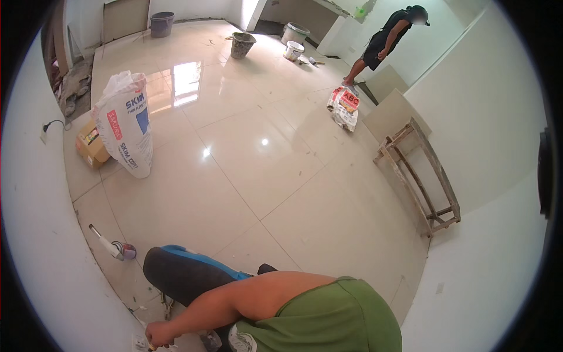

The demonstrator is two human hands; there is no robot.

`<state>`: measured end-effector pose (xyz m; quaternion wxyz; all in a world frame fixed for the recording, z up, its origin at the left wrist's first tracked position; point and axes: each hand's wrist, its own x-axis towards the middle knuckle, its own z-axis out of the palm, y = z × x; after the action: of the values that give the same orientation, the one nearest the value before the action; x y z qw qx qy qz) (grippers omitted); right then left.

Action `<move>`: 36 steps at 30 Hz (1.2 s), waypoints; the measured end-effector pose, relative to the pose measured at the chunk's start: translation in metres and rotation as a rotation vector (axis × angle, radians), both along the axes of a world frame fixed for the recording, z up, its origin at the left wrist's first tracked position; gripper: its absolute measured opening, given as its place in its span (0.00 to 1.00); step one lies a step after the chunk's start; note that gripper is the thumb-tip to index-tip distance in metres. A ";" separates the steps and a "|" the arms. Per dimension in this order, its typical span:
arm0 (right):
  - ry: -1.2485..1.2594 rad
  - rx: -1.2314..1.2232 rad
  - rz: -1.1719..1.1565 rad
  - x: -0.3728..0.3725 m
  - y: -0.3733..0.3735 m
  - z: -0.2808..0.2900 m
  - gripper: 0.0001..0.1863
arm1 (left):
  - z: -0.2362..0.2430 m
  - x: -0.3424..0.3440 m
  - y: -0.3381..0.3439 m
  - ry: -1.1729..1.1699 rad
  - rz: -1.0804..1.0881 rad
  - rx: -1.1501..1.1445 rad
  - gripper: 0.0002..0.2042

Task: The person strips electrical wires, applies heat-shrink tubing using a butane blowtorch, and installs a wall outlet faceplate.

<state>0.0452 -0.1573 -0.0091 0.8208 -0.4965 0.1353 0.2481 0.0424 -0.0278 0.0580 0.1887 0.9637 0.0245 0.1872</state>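
My right arm, bare below a green sleeveless shirt point(346, 317), reaches across to the lower left. At its end my right hand point(159, 334) is closed close to the white wall, beside a small white wall fitting point(139, 342). A bit of orange shows under the fingers; what they hold is too small to name. My bent knee point(176, 274), in dark trousers with a blue stripe, rises above the forearm. My left hand does not show. Near the wall on the left, a canister with a white nozzle point(120, 250), like a gas torch, stands on the floor.
A white printed sack point(126, 126) and a cardboard box point(91, 144) stand at left. Buckets point(241, 46) stand at the back. A person point(390, 41) in dark clothes stands back right, near another sack point(343, 110). A wooden trestle point(419, 176) leans by the right wall.
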 end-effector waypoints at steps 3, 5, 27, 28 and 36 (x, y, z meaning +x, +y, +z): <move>0.066 -0.001 0.081 0.004 0.003 0.009 0.09 | 0.029 -0.001 0.001 0.121 0.032 0.164 0.24; 0.142 -0.007 0.119 0.008 0.004 0.003 0.10 | 0.006 0.004 0.016 0.098 0.033 0.194 0.24; -0.380 -0.738 -0.165 -0.008 0.012 -0.002 0.13 | 0.070 0.025 0.025 0.516 -0.145 -0.248 0.20; -0.214 -0.558 -0.232 -0.003 0.011 -0.001 0.13 | 0.070 0.024 0.027 0.517 -0.138 -0.252 0.21; 0.334 0.149 0.171 -0.004 0.010 -0.006 0.17 | 0.072 0.025 0.025 0.528 -0.122 -0.270 0.21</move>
<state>0.0412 -0.1471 -0.0155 0.7973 -0.3959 0.2082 0.4052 0.0673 -0.0025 0.1300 0.3132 0.9449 0.0393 -0.0862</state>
